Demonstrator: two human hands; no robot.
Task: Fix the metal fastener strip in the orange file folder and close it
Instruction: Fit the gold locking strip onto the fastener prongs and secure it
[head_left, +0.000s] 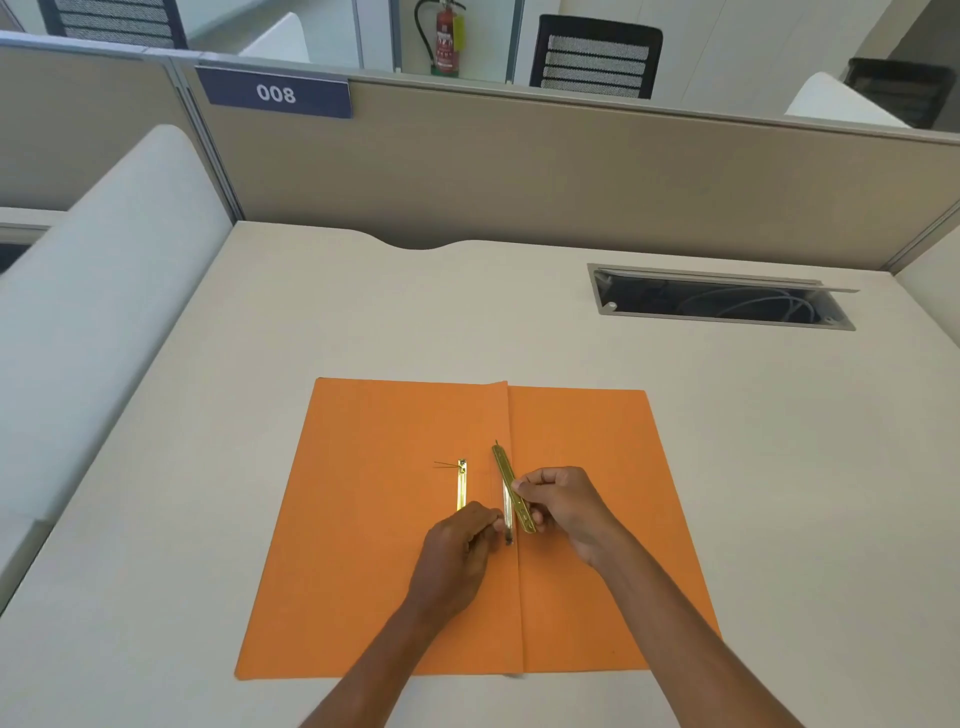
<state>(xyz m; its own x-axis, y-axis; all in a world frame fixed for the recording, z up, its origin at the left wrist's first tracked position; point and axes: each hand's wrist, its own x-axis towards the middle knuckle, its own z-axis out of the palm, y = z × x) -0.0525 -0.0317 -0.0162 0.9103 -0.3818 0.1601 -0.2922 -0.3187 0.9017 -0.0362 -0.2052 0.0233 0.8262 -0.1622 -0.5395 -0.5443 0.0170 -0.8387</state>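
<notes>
With the flat orange paper folder (395, 519) lying open on the pale surface (260, 322), left hand (457, 556) pinching the upright prong by the crease, right hand (566, 506) gripping the slim brass fastener strip (511, 486) — just line up hole over prong, then press flat, no forcing.

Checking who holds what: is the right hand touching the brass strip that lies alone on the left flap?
Apart. The head view shows plain orange folder between the right hand and that lone strip; the right hand instead pinches a tilted strip near the crease.

The orange file folder (395, 545) is seen as matt card or paper. The metal fastener strip (505, 470) is finished in shiny, brass-coloured metal. The counter (363, 312) is surfaced smooth, pale and matt.
</notes>
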